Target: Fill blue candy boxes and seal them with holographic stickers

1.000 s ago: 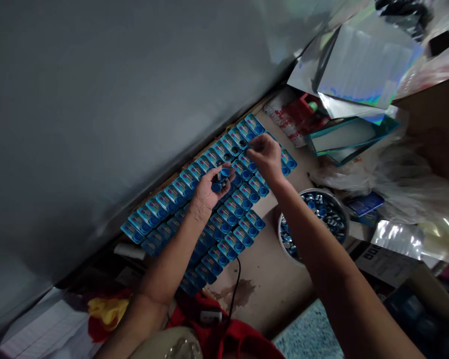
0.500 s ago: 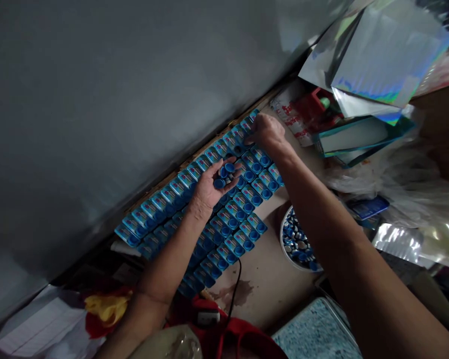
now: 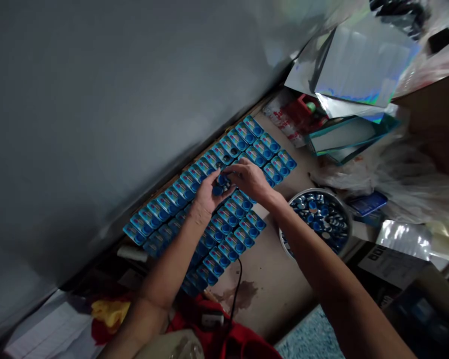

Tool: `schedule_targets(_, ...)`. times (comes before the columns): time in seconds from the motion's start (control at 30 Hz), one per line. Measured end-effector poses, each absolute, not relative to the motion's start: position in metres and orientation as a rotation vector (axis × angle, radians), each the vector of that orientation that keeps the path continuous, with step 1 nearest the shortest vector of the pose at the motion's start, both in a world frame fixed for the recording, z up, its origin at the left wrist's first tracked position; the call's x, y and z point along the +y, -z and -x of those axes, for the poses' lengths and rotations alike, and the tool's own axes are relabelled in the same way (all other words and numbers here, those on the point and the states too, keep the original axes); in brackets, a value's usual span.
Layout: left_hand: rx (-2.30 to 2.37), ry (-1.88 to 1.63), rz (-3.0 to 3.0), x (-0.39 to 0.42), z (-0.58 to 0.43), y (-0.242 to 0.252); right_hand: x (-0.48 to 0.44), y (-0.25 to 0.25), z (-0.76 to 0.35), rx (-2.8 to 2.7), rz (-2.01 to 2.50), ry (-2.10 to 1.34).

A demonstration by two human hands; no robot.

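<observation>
cupping a small heap of blue caps (image 3: 220, 185) in my curled left fingers (image 3: 211, 177), just above the rows of blue packs (image 3: 168, 202), i judge the likeliest slip to be right in my palm. the caps lie loose on one another, so a tilted wrist or a nudge could tip one out, and blue on blue it would be hard to spot. my right fingers (image 3: 237, 171) are bent down to the heap; i can't tell whether they are closed on a cap, and pinching two at once would be an easy mistake. three packs in the row nearest the wall (image 3: 134, 99) show dark round wells (image 3: 234, 151); with both hands so near, a brushing knuckle could shove those packs askew. my right forearm (image 3: 314, 254) crosses the bowl (image 3: 282, 241) of more caps, so a dropped elbow might jolt it. the black cord (image 3: 238, 284) on the bench (image 3: 264, 259), if snagged, could drag the nearest packs.
</observation>
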State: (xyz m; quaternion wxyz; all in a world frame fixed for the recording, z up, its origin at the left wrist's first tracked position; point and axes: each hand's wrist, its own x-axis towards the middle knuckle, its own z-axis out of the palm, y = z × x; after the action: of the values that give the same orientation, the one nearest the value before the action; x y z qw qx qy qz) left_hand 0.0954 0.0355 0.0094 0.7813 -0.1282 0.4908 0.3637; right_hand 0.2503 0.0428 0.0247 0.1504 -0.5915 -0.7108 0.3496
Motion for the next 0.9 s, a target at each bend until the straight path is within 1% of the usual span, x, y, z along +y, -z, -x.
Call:
schedule_targets(0.17,1.042,-0.753,0.241,0.029,-0.093,-0.008,0.032,-0.019,-0.252,-1.881,1.581,-1.148)
schedule_targets(0.3,0.980,-0.750,0.211,0.030,-0.085,-0.006,0.039,-0.014,-0.251,-1.498,1.571,-1.266)
schedule_targets(0.4,0.940,-0.761,0.175,0.032,-0.079,-0.006,0.054,-0.009,-0.255,-1.245,1.744,-1.107)
schedule_targets(0.47,0.933,-0.760,0.132,0.034,-0.075,-0.008,0.068,-0.006,-0.258,-1.287,1.881,-0.919)
schedule_targets(0.53,0.939,-0.756,0.105,0.035,-0.072,-0.011,0.083,-0.005,-0.259,-1.446,1.994,-0.783)
schedule_targets(0.67,0.954,-0.774,0.114,0.035,-0.067,-0.015,0.107,-0.003,-0.255,-1.797,2.101,-0.649)
schedule_targets(0.77,0.951,-0.792,0.152,0.035,-0.065,-0.012,0.123,-0.002,-0.251,-1.943,2.232,-0.649)
schedule_targets(0.9,0.953,-0.817,0.172,0.036,-0.066,-0.009,0.153,0.001,-0.255,-1.976,2.433,-0.786)
